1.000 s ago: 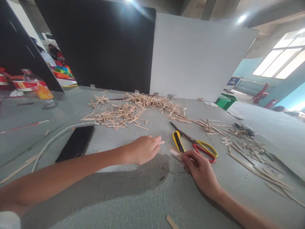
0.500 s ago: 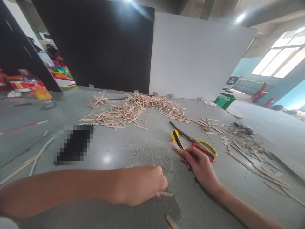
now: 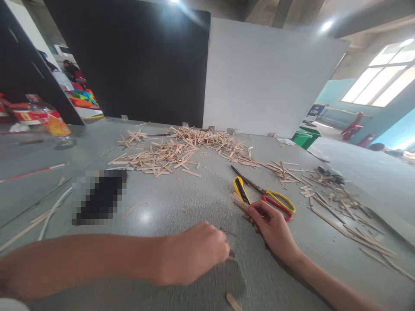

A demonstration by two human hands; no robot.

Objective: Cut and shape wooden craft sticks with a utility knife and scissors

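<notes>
My left hand (image 3: 197, 252) is closed in a loose fist low over the grey table (image 3: 181, 203), its fingertips pinched at a small dark bit on the surface; what it holds is hidden. My right hand (image 3: 275, 226) is curled round a flat wooden stick (image 3: 238, 201) that pokes out to the upper left. Just beyond it lie a yellow utility knife (image 3: 240, 190) and red-and-yellow scissors (image 3: 272, 198). Another short wooden stick (image 3: 234, 301) lies at the near edge.
A large heap of wooden sticks (image 3: 175, 149) covers the far middle of the table, with more stick scraps (image 3: 340, 207) to the right. A pixelated dark phone (image 3: 99, 196) and a white cable (image 3: 53, 207) lie left. A bottle (image 3: 53, 121) stands far left. Black and white boards rise behind.
My left hand drew back from near the knife toward me with a short stick, which no longer shows; it now pinches at the surface. The right hand stayed put, holding its stick.
</notes>
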